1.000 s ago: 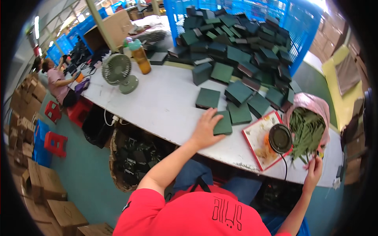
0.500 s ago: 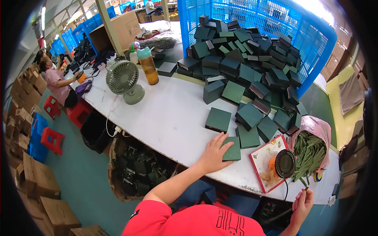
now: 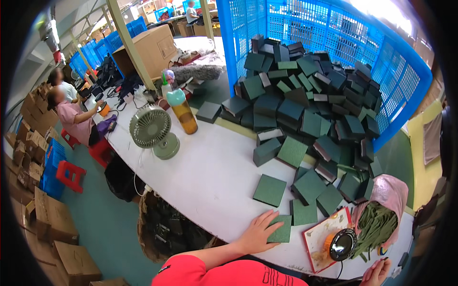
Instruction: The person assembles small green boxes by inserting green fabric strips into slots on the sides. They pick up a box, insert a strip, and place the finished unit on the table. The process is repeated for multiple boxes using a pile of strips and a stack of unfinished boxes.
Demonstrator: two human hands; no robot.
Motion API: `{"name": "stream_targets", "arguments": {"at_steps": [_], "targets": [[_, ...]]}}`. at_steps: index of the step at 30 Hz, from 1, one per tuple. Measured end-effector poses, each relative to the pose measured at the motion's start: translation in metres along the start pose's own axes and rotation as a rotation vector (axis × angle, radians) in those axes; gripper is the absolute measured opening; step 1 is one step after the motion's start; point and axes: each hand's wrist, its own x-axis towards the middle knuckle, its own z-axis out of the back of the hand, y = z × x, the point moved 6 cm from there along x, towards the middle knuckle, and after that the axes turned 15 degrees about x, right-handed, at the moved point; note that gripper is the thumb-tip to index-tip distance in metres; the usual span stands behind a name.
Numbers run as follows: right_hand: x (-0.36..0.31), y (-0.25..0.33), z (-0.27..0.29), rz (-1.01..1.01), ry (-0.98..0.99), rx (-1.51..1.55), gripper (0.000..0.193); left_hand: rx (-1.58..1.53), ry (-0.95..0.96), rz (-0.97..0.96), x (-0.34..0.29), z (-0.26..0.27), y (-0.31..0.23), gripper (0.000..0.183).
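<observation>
My left hand [image 3: 256, 234] rests on the white tabletop and grips a small flat green box [image 3: 280, 230], with fingers along its left and far sides. Low at the right edge, my right hand [image 3: 376, 272] has its fingers pinched together. A short dark end, apparently of a green strip [image 3: 385, 259], shows at the fingertips; the rest is hidden. Close to that hand lies a heap of green strips [image 3: 377, 224] in a pink bag [image 3: 390, 188]. Between the hands, a round black-topped device with an orange base [image 3: 343, 244] stands on a stained, red-edged tray [image 3: 309, 240].
Many green boxes [image 3: 305, 114] are piled against a blue plastic crate [image 3: 405, 81]; one green box [image 3: 270, 189] lies apart. A green fan [image 3: 151, 128] and amber bottle [image 3: 183, 114] stand at left. Below the table edge sits a filled carton [image 3: 164, 224]. Two people work far left.
The whole view has tilted, so the table sits lower in the picture. My right hand remains pinched, now lower and nearer the edge. My left hand stays on the same box.
</observation>
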Motion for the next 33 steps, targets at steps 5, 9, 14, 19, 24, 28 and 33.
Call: {"name": "stream_targets", "arguments": {"at_steps": [5, 9, 14, 19, 24, 28, 33], "targets": [[0.008, 0.025, -0.009, 0.035, 0.124, -0.001, 0.005, 0.012, -0.031, 0.018, 0.001, -0.003, 0.0, 0.071], [-0.012, 0.001, 0.02, -0.014, 0.098, 0.082, 0.002, 0.058, -0.088, 0.019, -0.008, -0.003, 0.003, 0.072], [-0.059, -0.047, 0.044, -0.164, 0.206, 0.165, 0.002, 0.075, -0.128, 0.006, -0.008, -0.003, 0.001, 0.073], [-0.089, -0.107, 0.086, -0.185, 0.003, 0.235, 0.006, 0.119, -0.171, -0.068, -0.001, -0.006, -0.003, 0.075], [-0.093, -0.148, 0.048, -0.362, 0.033, 0.359, 0.022, 0.145, -0.185, -0.064, -0.002, -0.017, 0.0, 0.072], [-0.089, -0.153, 0.04, -0.277, 0.106, 0.321, 0.02, 0.15, -0.167, -0.063, -0.006, -0.007, -0.018, 0.07], [-0.081, -0.16, 0.05, -0.322, 0.031, 0.406, 0.012, 0.148, -0.12, -0.069, -0.001, -0.012, -0.024, 0.071]]}}
